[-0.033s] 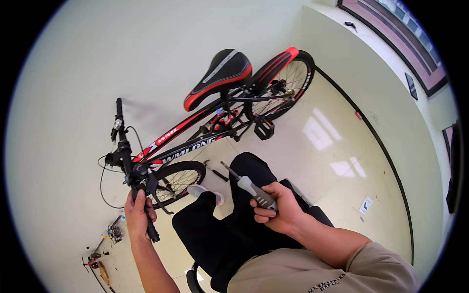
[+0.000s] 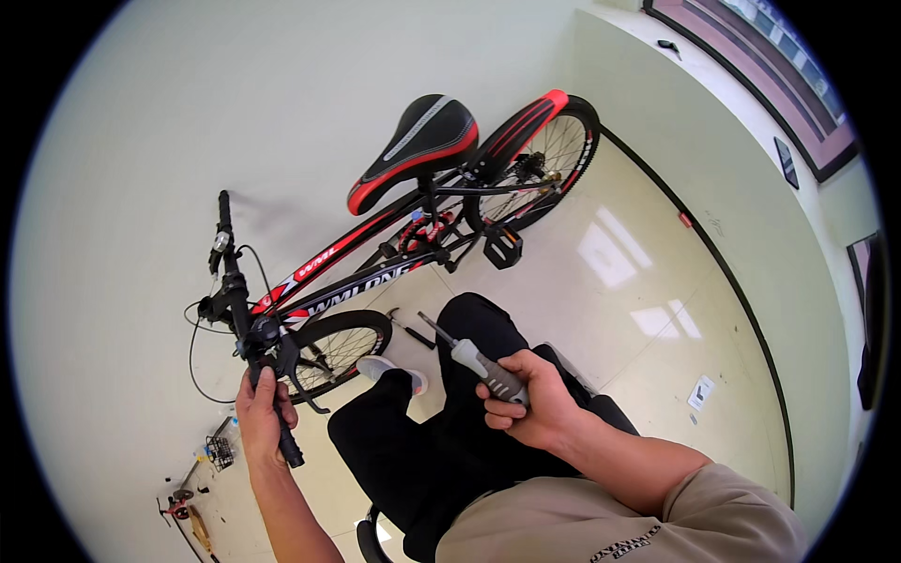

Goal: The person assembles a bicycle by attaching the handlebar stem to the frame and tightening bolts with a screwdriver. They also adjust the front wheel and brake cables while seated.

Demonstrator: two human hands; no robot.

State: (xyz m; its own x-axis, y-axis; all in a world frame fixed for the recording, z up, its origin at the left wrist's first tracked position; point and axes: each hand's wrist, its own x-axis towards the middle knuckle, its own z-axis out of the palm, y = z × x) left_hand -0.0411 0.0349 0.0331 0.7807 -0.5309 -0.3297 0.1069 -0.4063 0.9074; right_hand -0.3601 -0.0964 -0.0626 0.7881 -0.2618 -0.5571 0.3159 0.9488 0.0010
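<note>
A black and red bicycle (image 2: 347, 249) stands in front of me, its handlebar (image 2: 238, 298) on my left and its saddle (image 2: 418, 150) farther off. My left hand (image 2: 263, 418) is closed around the near handlebar grip (image 2: 289, 446), beside the black brake lever (image 2: 300, 383). In my right hand (image 2: 535, 399) is a screwdriver (image 2: 483, 368) with a grey handle, held above my lap. Its metal shaft points up and to the left, toward the bicycle, and touches nothing. The front wheel (image 2: 376, 324) shows partly behind the handlebar and my foot.
A hammer (image 2: 413, 331) lies on the floor near the front wheel. Paper (image 2: 700, 392) lies on the tiles to the right. On the windowsill rest a phone (image 2: 786, 162) and a small dark object (image 2: 669, 47). A wire basket (image 2: 221, 452) and other parts are at lower left.
The scene has shifted very slightly to the left in the picture. Both hands keep their holds.
</note>
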